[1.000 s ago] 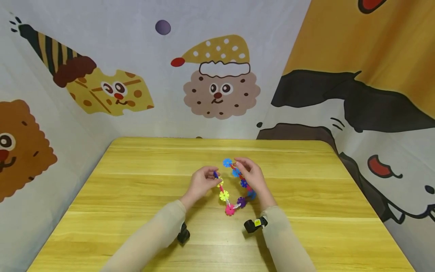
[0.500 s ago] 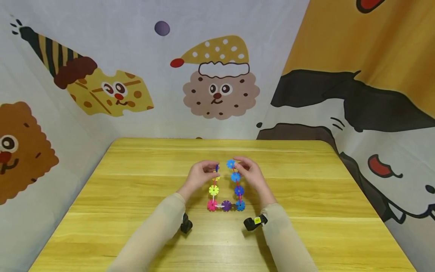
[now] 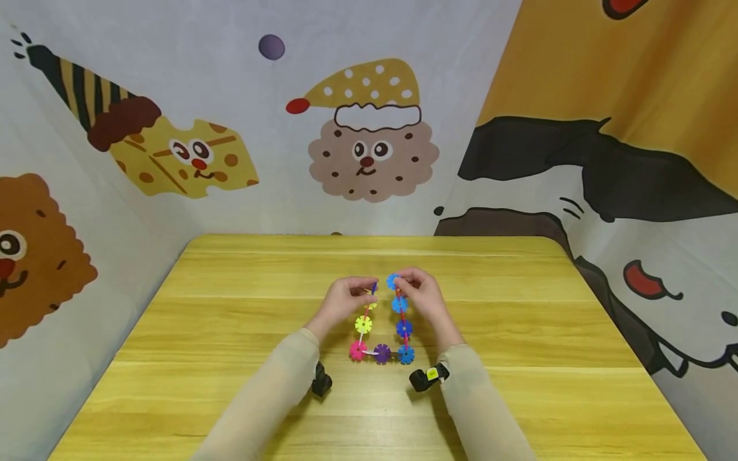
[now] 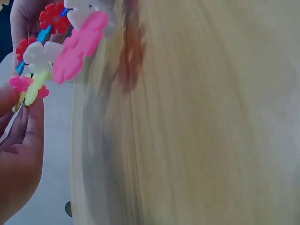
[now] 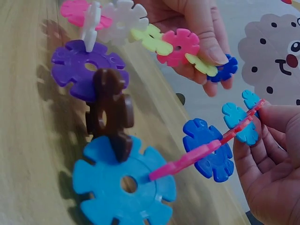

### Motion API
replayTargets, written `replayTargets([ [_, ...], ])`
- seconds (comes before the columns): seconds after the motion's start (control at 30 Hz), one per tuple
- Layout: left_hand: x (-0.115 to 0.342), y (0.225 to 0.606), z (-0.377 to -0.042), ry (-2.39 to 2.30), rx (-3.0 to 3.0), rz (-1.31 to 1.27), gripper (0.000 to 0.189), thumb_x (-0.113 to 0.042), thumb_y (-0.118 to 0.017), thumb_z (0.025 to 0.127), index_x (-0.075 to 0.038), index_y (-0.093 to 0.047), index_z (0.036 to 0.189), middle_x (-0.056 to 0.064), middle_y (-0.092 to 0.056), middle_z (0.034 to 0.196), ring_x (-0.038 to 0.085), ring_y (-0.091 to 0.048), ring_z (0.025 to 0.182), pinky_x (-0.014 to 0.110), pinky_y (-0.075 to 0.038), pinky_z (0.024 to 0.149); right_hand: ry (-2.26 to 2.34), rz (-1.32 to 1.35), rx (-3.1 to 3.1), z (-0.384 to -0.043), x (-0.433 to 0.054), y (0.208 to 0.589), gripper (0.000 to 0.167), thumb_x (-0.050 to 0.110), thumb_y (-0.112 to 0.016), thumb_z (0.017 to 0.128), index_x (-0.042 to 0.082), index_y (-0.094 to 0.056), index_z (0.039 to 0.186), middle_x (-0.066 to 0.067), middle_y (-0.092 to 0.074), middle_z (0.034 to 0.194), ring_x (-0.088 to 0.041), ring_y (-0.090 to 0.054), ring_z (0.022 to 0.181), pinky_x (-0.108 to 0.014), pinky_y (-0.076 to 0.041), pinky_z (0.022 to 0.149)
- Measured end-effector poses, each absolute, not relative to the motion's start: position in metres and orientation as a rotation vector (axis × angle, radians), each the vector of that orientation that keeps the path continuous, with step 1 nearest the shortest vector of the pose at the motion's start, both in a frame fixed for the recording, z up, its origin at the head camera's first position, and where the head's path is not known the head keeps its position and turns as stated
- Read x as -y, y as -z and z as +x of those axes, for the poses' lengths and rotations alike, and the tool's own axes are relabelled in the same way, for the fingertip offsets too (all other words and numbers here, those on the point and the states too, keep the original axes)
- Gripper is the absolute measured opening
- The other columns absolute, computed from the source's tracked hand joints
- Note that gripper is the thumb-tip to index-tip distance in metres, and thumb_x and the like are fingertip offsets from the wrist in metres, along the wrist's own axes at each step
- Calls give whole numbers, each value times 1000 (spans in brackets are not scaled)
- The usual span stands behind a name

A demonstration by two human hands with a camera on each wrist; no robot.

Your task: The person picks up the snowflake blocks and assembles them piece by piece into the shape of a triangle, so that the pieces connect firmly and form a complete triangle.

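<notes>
A chain of interlocking plastic snowflake discs hangs in a U between my two hands in the head view. Its bottom run holds a pink disc [image 3: 357, 350], a purple disc [image 3: 377, 358] and a light blue disc [image 3: 406, 360]. My left hand [image 3: 340, 302] pinches the left end by a yellow disc, beside the dark blue end disc [image 5: 227, 69]. My right hand [image 3: 426, 298] pinches the other end, where a red disc joins the light blue end disc [image 3: 392, 280]. In the right wrist view, a brown disc [image 5: 123, 112] links the purple and light blue ones. The two ends are apart.
The chain is over a wooden table [image 3: 230, 346]. A cloth backdrop [image 3: 230, 38] with cartoon prints rises behind and beside the table. A black wrist camera [image 3: 423, 381] sits at the right wrist, another black camera [image 3: 321, 381] at the left.
The chain's lower part has swung left and straightened from a skewed curve into a squared U. Over the last half second my left hand has edged right, closer to the right hand.
</notes>
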State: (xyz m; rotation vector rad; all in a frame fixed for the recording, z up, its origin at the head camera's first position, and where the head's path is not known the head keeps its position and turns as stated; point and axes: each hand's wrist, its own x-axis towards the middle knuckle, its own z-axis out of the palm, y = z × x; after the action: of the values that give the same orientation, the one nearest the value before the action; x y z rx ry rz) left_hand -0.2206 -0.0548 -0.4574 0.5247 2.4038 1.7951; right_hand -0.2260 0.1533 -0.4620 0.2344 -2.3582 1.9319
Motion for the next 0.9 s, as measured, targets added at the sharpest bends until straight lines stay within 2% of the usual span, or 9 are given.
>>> replayTargets([
  [0.13, 52, 459, -220, -1789, -2387, 549, 33, -2, -72, 90, 5, -67, 122, 18, -68, 118, 26, -65, 100, 33, -55, 86, -1916, 186, 2353, -226, -150, 462, 18, 7, -69, 94, -8, -67, 104, -5, -65, 79, -11, -60, 68, -22, -52, 65],
  [0.43, 46, 457, -217, -1831, -2310, 506, 32, -5, -76, 87, 5, -69, 117, 21, -68, 115, 28, -66, 96, 30, -57, 78, -1874, 160, 2380, -225, -147, 465, 14, 10, -70, 93, -3, -68, 100, -5, -64, 79, -15, -59, 70, -25, -50, 66],
  [0.6, 44, 461, -219, -1814, -2314, 493, 30, -6, -78, 85, 2, -72, 113, 15, -70, 112, 22, -67, 93, 29, -57, 79, -1890, 138, 2390, -225, -145, 463, 16, 9, -69, 94, -5, -66, 101, -7, -65, 82, -14, -58, 70, -22, -49, 66],
  [0.77, 42, 463, -219, -1824, -2338, 500, 30, -5, -79, 84, 5, -71, 111, 16, -71, 109, 23, -67, 93, 31, -57, 80, -1872, 193, 2413, -213, -140, 443, 15, 2, -66, 94, -12, -63, 100, -17, -64, 84, -16, -57, 71, -21, -47, 65],
  [0.9, 40, 465, -220, -1845, -2364, 500, 32, -4, -80, 83, 7, -70, 111, 16, -72, 104, 23, -67, 91, 30, -57, 80, -1842, 278, 2407, -206, -138, 431, 14, -2, -65, 93, -14, -60, 97, -19, -63, 82, -14, -56, 70, -21, -46, 64],
])
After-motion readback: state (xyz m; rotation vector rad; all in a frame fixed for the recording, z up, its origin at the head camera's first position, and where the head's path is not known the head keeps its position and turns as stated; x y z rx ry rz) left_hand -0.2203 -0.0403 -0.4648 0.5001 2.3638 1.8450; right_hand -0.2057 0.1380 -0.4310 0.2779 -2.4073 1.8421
